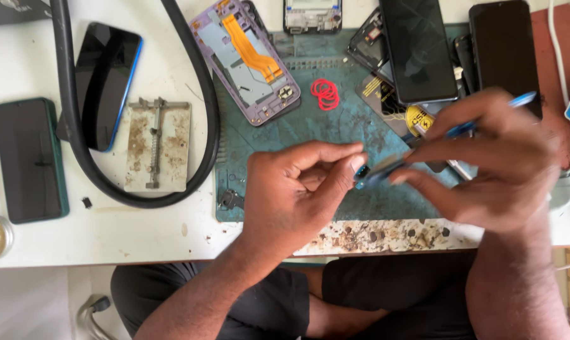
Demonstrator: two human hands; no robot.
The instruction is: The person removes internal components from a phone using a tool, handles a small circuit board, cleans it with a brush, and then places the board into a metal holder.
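Over the worn teal rubber work mat (335, 126) on the white tabletop (108, 239), the left hand (297, 189) pinches one end of a small dark blue part (376, 173) between thumb and fingers (335, 152). The right hand (492, 157) grips its other end and holds a blue pen-like tool (486, 116). A purple opened phone frame with an orange flex cable (247, 60) and red rubber bands (326, 93) lie on the mat beyond.

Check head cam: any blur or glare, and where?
Head view: right hand and its blue-handled tool are motion-blurred; left hand is sharper; the opened purple phone frame is crisp; soft glare on the black phone screen; lighting even, shadows faint.
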